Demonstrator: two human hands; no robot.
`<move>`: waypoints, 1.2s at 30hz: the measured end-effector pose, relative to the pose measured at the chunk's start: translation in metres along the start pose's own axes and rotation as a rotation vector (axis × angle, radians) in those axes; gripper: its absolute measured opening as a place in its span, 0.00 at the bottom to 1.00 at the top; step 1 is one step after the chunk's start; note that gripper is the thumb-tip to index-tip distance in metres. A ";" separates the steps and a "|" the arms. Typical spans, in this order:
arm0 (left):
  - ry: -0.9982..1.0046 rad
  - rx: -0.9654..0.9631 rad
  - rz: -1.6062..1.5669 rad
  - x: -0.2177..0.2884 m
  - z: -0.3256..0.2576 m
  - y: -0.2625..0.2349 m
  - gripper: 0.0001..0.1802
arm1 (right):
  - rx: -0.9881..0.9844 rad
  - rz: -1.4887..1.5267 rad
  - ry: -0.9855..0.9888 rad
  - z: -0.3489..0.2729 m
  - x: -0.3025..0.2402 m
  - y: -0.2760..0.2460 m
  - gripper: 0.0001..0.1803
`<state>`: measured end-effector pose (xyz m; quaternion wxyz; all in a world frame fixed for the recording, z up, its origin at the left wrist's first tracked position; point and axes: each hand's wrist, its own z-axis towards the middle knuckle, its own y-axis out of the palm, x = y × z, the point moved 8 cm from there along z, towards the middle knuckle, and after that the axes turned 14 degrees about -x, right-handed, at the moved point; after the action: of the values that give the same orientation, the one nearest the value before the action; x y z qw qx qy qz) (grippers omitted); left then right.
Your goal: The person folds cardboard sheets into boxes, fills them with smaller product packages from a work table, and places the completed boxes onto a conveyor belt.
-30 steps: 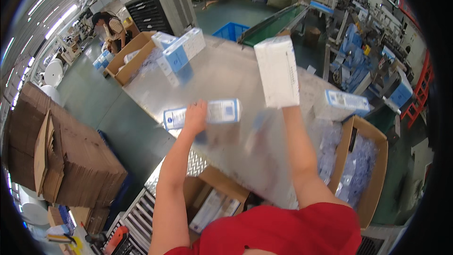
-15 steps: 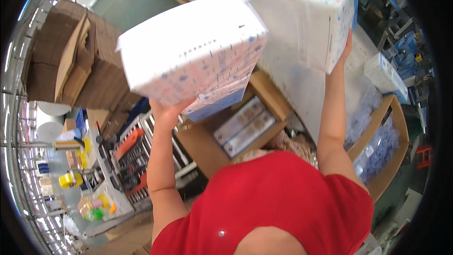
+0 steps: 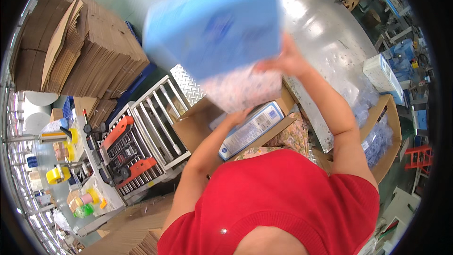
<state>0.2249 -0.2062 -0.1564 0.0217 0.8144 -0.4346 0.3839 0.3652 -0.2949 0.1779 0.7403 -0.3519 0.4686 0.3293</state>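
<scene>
A large package (image 3: 212, 33), blurred, is held up in front of me above an open carton (image 3: 194, 127). Its broad face is blue, and its lower side has a pink and blue pattern. My right hand (image 3: 285, 60) grips it at the right edge, thumb and fingers around the corner. Under the patterned side my left hand (image 3: 239, 117) holds it from below, its fingers partly hidden. Inside the carton lies a white box with a blue border (image 3: 252, 130) and a printed label. Flowered cloth (image 3: 291, 134) shows beside the carton.
A tall stack of flattened cardboard (image 3: 101, 49) stands at left, near a roller conveyor (image 3: 155, 115) and a tool with orange handles (image 3: 118, 132). A metal table (image 3: 325, 33) spreads at far right. A white and blue package (image 3: 383, 78) stands near a carton of clear plastic packing (image 3: 377, 144).
My hands have come together from holding two separate packages. The right hand has swung inward and the left has lowered toward the carton. A blue face now shows on the raised package.
</scene>
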 end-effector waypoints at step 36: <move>-0.227 0.147 -0.087 -0.136 -0.015 -0.045 0.36 | 0.562 -0.946 0.791 -0.273 0.173 -0.165 0.03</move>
<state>0.2043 -0.0788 -0.2200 -0.0706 0.8702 -0.3692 0.3186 0.4329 -0.5826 -0.0325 0.6410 -0.4072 0.5675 -0.3182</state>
